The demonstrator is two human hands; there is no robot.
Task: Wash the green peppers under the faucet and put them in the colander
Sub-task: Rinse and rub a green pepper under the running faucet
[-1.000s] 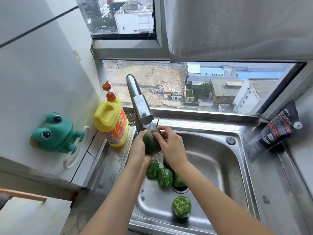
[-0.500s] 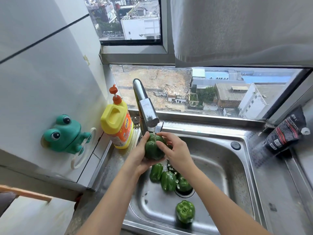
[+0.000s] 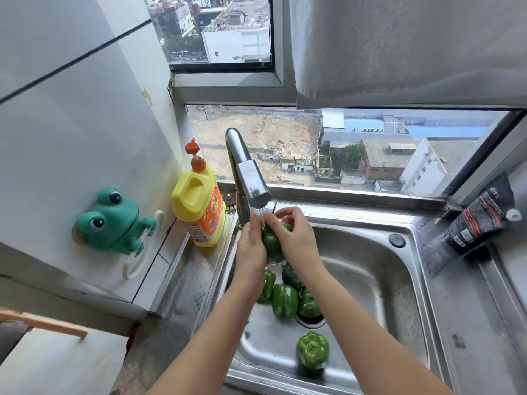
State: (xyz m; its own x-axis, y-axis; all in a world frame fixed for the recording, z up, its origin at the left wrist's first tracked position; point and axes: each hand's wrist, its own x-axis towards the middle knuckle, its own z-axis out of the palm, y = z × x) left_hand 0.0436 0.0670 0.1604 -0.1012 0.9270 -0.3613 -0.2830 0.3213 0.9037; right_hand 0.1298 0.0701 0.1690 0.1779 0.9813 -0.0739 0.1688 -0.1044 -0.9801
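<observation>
**A:** Status at the faucet point(image 3: 247, 172)?

**B:** Water running. One green pepper point(image 3: 272, 244) held right under the spout, above the sink point(image 3: 370, 280) basin. Left hand point(image 3: 251, 248) grips its left flank. Right hand point(image 3: 296, 240) curls over the top and right side, fingertips near the stem end.

**A:** Any change over the last second?

**B:** Same pepper, same spot. Left hand has slid from cupping underneath to the side, and the right fingers have climbed toward the top. Reads as turning and rubbing, so the rinse is under way, not done.

**A:** The others?

**B:** Cluster of peppers point(image 3: 283, 299) by the drain. I count four, possibly one more hidden under the forearms. Lone pepper point(image 3: 313, 350) nearer the front edge. None has moved.

**A:** Colander?

**B:** Not in view. Nothing looks transferred yet, so I judge the task early: one pepper in hand, the rest waiting.
</observation>
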